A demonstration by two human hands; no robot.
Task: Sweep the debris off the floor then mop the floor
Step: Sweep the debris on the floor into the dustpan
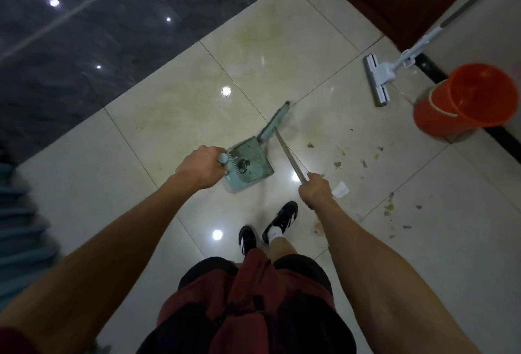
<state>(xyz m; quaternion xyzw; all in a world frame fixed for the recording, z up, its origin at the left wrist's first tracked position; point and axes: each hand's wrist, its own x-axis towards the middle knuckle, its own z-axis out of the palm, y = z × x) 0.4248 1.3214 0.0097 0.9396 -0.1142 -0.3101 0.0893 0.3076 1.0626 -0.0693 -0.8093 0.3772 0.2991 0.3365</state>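
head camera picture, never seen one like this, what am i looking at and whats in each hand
This is one wide-angle camera worn on a person's head, looking down past their arms, shorts and shoes at a tiled floor. The left hand grips the handle of a pale green dustpan that sits on the floor with some dirt in it. The right hand grips the metal stick of a broom whose head lies beside the pan. To the right, scattered debris and a scrap of white paper lie unswept. Farther off, a flat mop and an orange bucket wait by the wall.
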